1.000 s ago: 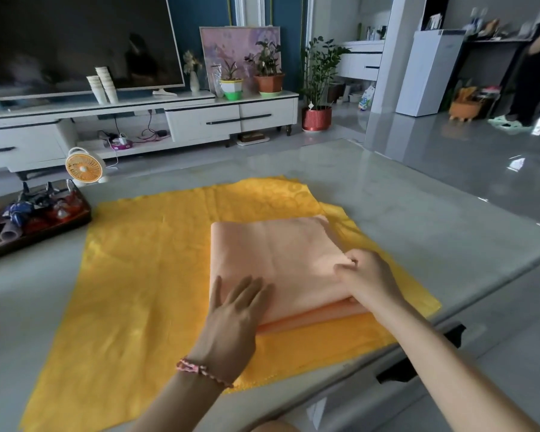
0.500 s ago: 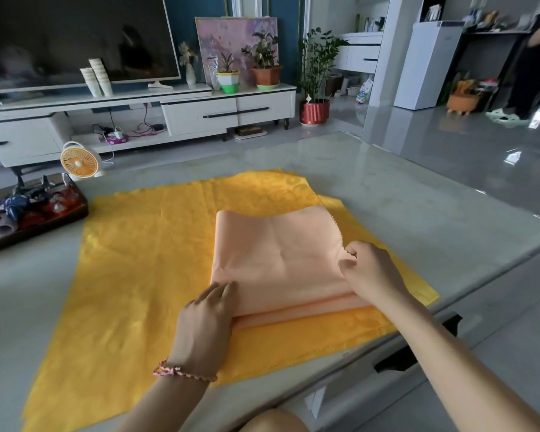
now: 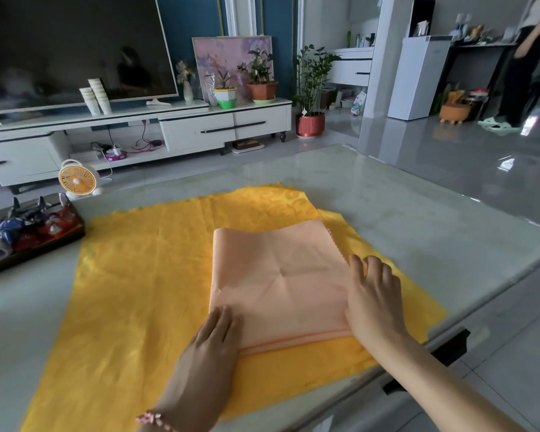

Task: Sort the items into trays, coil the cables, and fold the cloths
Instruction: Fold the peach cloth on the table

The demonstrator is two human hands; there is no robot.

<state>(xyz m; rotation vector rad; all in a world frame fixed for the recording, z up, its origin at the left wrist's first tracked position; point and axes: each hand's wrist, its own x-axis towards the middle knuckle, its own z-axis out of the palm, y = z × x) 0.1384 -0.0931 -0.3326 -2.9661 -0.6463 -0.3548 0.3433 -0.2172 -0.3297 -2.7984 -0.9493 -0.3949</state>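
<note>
Passage lies over the table (image 3: 418, 232) right of the yellow cloth (image 3: 144, 275); 1 tray (image 3: 35, 252) (crowded) stands far left.

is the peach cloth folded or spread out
Folded. The peach cloth shows stacked layers along its near edge, with the left hand and right hand flat on its sides.

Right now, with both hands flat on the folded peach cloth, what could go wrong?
The peach cloth lies on the spread yellow cloth, so a push from the left hand or right hand may drag and wrinkle both. Its near layers look slightly offset; the next fold may come out uneven.
</note>
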